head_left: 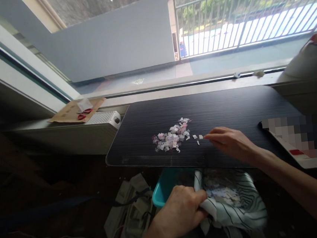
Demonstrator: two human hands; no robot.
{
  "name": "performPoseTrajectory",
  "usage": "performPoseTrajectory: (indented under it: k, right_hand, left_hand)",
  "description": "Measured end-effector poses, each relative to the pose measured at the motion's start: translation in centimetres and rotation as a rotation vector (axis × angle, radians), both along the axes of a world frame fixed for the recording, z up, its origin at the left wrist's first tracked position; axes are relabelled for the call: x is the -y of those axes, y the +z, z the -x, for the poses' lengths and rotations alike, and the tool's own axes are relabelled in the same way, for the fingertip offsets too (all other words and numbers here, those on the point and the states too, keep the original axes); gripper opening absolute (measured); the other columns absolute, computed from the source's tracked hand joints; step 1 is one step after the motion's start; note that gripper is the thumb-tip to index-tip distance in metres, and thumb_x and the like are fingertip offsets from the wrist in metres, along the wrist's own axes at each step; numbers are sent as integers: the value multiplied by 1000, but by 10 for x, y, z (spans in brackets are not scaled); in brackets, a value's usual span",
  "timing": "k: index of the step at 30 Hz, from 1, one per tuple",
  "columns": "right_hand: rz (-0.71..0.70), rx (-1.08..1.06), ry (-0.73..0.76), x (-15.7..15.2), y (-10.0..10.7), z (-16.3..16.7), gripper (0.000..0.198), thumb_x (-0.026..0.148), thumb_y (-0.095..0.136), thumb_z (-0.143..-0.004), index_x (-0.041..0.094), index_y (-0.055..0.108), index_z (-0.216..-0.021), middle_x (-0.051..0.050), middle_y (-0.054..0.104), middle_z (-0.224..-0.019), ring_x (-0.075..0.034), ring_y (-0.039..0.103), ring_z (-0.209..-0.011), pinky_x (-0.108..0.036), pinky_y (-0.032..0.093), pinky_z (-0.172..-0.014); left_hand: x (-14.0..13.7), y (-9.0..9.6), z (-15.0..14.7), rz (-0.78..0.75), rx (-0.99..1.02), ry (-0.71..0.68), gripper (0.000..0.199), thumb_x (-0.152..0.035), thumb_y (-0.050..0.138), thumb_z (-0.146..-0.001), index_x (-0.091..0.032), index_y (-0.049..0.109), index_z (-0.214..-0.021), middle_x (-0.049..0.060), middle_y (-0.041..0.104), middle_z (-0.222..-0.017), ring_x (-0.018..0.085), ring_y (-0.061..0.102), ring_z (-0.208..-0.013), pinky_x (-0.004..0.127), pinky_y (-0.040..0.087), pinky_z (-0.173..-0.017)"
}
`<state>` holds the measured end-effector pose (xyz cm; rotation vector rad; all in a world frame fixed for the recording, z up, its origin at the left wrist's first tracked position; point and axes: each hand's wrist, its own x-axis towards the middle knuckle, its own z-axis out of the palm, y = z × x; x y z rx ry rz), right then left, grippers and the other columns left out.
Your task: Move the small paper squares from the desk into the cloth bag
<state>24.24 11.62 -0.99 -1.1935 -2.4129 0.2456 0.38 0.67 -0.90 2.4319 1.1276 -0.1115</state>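
My left hand (181, 211) is closed on the edge of a white cloth with dark stripes (240, 216), below the table's front edge. Many small paper scraps (223, 193) lie inside the cloth. Over the dark tabletop (147, 114), my right hand (228, 140) reaches in from the right, fingers together, its fingertips at a small white scrap (201, 137). Whether the fingers pinch that scrap is too small to make out. Left of it, a loose heap of white and pinkish paper pieces (171, 137) is spread on the table.
A turquoise bin (160, 193) stands below the table beside the cloth. On the left sill lie red-handled scissors (82, 115) on a brown envelope (65, 111). A white radiator (105, 118) is at the table's left. A pixelated flat item (298, 143) rests at the right.
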Motion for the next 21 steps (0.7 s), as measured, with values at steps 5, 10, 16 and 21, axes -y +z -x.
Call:
performPoseTrajectory:
  k: [5,10,16,21]
  right_hand:
    - [-72,89,13,-25,-12,13,29,18,46,-93,25,70,-109,-5,69,-100,-18,63,-88,-25,48,-68]
    - [-99,78,143,44,-16,0,35,15,44,-93,26,62,-122,-5,67,-98,-15,61,-81,-25,50,-70]
    - [-99,83,132,110,-7,-13,37,8,38,-91,24,65,-111,-6,68,-96,-15,63,-82,-24,51,-69]
    - [-91,48,100,43,11,5,34,18,44,-93,28,64,-118,-5,69,-100,-16,64,-85,-26,51,-69]
  left_hand:
    - [4,2,5,-4,2,41,12,-32,63,-82,-22,59,-78,-1,65,-71,20,63,-66,25,37,-56]
    - [2,2,9,3,19,65,11,-31,62,-83,-21,61,-79,-1,64,-70,19,62,-65,25,36,-55]
    - [3,-3,13,14,78,59,12,-34,63,-83,-22,61,-79,-1,65,-71,18,62,-65,25,36,-56]
    - [9,-11,27,56,68,85,15,-36,64,-82,-21,61,-80,1,67,-75,21,64,-71,25,37,-57]
